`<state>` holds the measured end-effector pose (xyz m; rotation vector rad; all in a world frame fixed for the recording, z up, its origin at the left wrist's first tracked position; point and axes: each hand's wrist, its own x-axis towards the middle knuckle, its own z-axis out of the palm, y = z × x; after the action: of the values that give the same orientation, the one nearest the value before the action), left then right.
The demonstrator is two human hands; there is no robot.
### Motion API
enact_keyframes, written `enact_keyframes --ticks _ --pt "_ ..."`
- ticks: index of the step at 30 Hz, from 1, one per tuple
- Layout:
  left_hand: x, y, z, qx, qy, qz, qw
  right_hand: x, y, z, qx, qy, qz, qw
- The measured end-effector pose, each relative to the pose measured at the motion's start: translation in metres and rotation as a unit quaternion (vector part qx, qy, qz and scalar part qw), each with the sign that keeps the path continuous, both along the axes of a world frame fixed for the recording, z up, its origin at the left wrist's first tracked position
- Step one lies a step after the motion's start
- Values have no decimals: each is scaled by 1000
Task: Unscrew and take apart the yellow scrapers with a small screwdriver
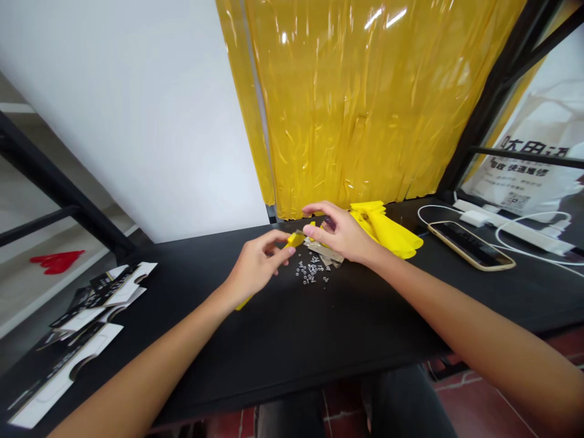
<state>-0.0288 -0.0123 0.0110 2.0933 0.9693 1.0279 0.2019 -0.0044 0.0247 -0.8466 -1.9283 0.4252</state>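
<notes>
Pinched in my left hand point(258, 261) is a yellow plastic piece point(296, 239) with a greyish metal end pointing to the right. Another bit of yellow point(244, 303) shows below that hand; whether it belongs to the same piece I cannot tell. My right hand point(342, 231) hovers just right of the held piece, thumb and forefinger apart. Its other fingers are partly hidden. Beneath the hands lies a scatter of small screws and nuts point(310, 272). Flat metal strips point(331, 254) rest beside them, partly under my right hand.
Crumpled yellow sheeting point(395, 234) lies right of my right hand. Farther right are a phone point(472, 244), white cables and a power strip point(520, 228). Black-and-white cardboard pieces point(91, 334) cover the table's left end. A yellow strip curtain point(365, 109) hangs behind the black table point(319, 340).
</notes>
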Motion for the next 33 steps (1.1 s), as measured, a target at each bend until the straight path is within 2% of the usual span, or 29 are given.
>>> enact_keyframes --ticks 2,4,6,9,14,25,29,33 --pt "-4 1 -5 149 96 13 984 5 3 0 -52 -53 38 996" --pt "-6 3 -12 262 171 12 950 10 6 -1 -88 -120 66 987" --pt "-8 5 -18 323 228 9 919 14 8 -4 -103 -178 84 975" --pt "-8 5 -23 366 277 11 888 16 11 -9 -110 -225 93 964" --pt "-7 3 -23 390 311 12 867 15 11 -12 -111 -233 96 961" --pt "-12 11 -25 349 308 36 884 23 19 -16 -106 -189 124 968" --pt "-13 14 -26 351 311 33 883 35 25 -13 -81 -240 59 966" --pt "-13 15 -27 346 321 29 881 41 28 -16 -72 -328 1 942"
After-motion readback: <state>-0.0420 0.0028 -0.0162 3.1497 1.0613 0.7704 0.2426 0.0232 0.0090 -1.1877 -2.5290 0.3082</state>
